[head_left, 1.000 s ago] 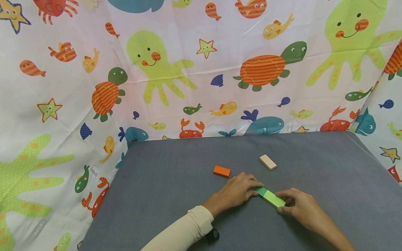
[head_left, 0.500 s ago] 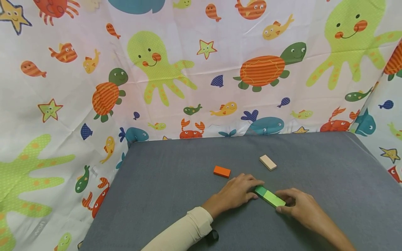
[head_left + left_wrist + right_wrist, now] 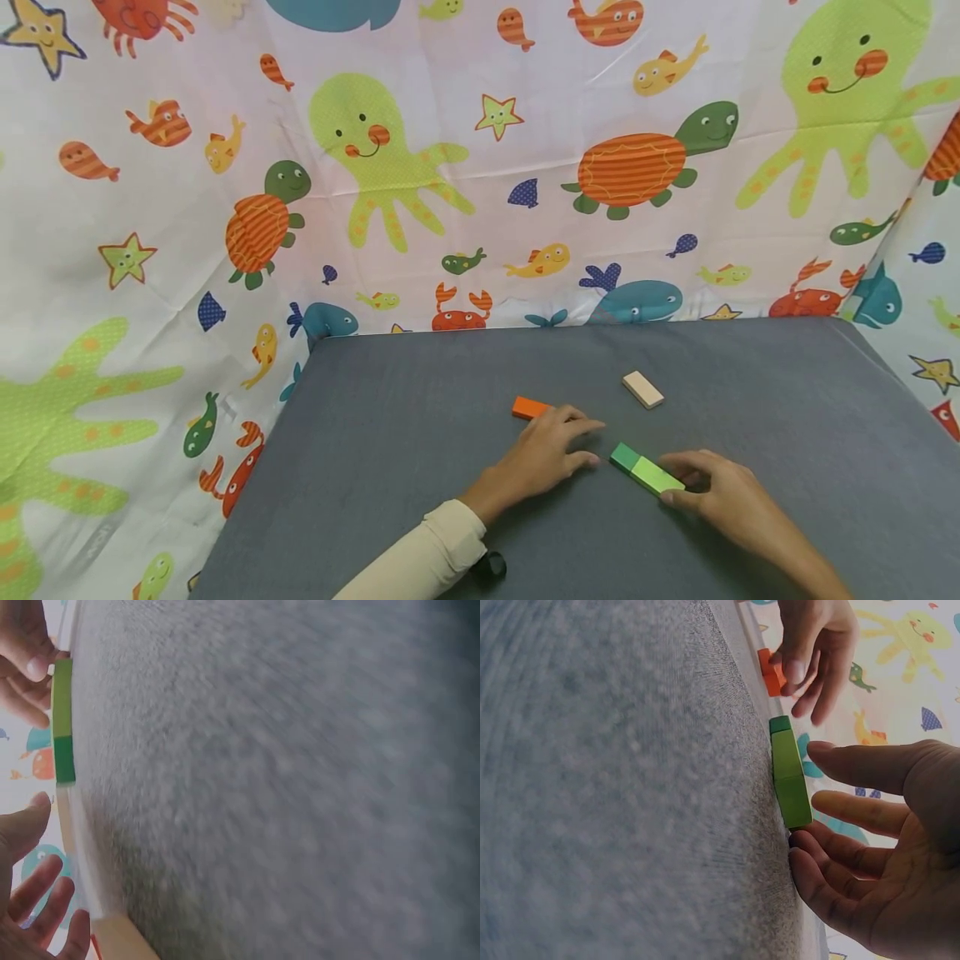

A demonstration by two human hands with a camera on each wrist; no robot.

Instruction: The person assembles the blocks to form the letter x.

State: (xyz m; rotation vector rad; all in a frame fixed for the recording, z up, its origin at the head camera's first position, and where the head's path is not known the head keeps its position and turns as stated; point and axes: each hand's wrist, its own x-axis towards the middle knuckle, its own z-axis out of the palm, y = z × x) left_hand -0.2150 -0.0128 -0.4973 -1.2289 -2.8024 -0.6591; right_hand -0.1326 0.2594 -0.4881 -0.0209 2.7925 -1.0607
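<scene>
In the head view a light green block [image 3: 656, 477] lies end to end with a darker green block [image 3: 624, 456], forming one slanting row on the cloth. My right hand [image 3: 720, 492] has its thumb and fingers curved round the near right end of the light green block. Up and left of the row, my left hand [image 3: 546, 446] holds nothing, its fingers spread and apart from the green blocks. It partly covers an orange block [image 3: 528, 407] behind it. The right wrist view shows the left hand [image 3: 821, 649] hanging beyond the dark green end [image 3: 780, 724].
A pale wooden block [image 3: 642, 389] lies farther back, right of the orange one. Grey cloth [image 3: 390, 433] covers the table. Behind stands a white curtain [image 3: 435, 275] printed with sea animals. A dark round object [image 3: 491, 567] is under the left forearm.
My left hand has drawn back from the dark green block, up and left, with its fingers spreading, and now overlaps the orange block. The right hand and green row have hardly moved.
</scene>
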